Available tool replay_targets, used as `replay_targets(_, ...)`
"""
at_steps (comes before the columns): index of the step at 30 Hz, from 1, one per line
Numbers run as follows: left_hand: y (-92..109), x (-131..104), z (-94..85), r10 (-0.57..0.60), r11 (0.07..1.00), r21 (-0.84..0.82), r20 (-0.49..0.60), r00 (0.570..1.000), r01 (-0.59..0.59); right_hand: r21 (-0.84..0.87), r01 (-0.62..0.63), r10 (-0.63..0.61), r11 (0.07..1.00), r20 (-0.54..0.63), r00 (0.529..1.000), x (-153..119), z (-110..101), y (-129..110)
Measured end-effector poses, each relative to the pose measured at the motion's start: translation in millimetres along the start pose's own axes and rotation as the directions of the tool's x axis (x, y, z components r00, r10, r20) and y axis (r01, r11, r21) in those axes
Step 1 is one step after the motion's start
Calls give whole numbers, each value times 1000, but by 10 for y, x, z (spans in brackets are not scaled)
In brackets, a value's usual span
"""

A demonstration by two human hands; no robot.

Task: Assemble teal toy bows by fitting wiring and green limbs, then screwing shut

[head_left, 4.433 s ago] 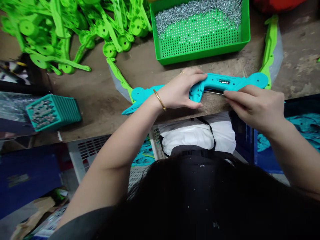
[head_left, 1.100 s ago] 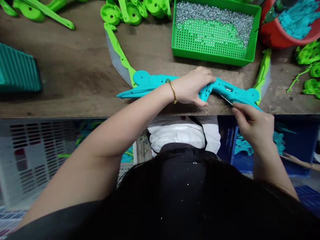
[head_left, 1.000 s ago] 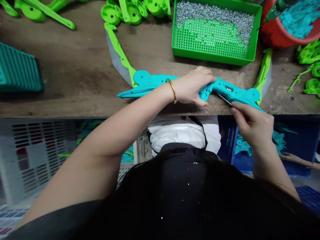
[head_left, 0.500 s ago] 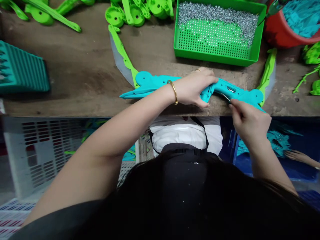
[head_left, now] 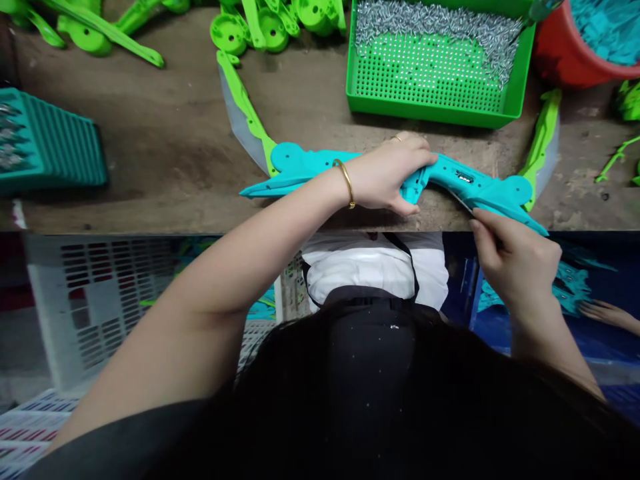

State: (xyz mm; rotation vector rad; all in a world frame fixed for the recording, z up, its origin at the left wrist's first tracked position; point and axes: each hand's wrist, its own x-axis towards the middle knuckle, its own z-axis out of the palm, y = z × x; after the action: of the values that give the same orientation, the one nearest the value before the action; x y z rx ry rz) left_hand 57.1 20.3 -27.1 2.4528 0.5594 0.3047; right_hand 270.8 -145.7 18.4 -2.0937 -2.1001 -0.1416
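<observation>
Pressing over the middle of the turquoise toy bow (head_left: 500,195), the left hand (head_left: 393,175) grasps its body, and the right hand (head_left: 520,257) pinches a thin metal rod (head_left: 462,202) against its lower edge. The bow lies near the front edge of the wooden table (head_left: 165,133), its light-green limbs at both ends; the left forearm covers part of it. Just beyond stands the green basket (head_left: 435,115) with silver screws (head_left: 425,23), and right of this, a red bucket (head_left: 563,57) of turquoise parts. Light-green parts (head_left: 270,30) lie at the far side, and a teal container (head_left: 65,143) is at left. Below the table are a white crate (head_left: 95,300) and a blue bin (head_left: 545,337), where another person's hand (head_left: 605,313) reaches turquoise pieces.
</observation>
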Motion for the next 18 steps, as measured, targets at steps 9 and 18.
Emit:
replay_targets(9,-26,-75,52,10,1000,-29,-39,999,-11,145,-74,90,987,-111,990,104,-223,187)
replay_targets(18,265,85,-63,-237,952,201,6,972,231,-82,-601,597,795,-70,799,828,198,1383)
